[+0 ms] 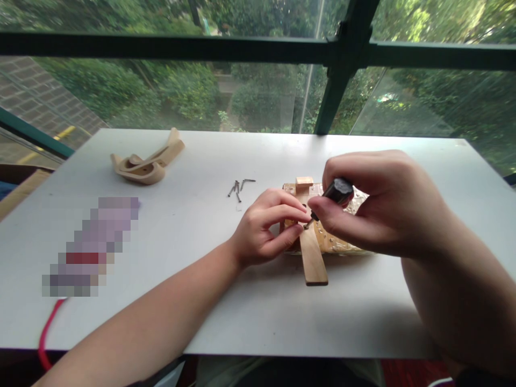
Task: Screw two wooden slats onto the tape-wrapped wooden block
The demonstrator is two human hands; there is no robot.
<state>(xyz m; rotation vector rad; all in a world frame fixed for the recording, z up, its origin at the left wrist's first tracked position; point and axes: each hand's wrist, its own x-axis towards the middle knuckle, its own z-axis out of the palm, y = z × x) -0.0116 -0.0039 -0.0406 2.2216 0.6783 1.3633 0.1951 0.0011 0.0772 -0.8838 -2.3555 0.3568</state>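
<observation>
My right hand (pixel 374 207) is closed round a small screwdriver with a black handle (pixel 337 190), its tip pointing down at a wooden assembly (pixel 342 236). That assembly is a pale perforated wooden plate with a flat wooden strip (pixel 312 258) lying across it and a small block (pixel 304 183) at its far edge. My left hand (pixel 268 226) pinches its fingertips together right at the screwdriver tip, on the strip; what it pinches is too small to make out.
Several loose screws (pixel 238 188) lie on the white table (pixel 193 258) left of the assembly. A pile of curved wooden pieces (pixel 147 161) sits at the far left. A blurred-out item and a red cord (pixel 48 330) lie near the left front edge. Windows stand behind.
</observation>
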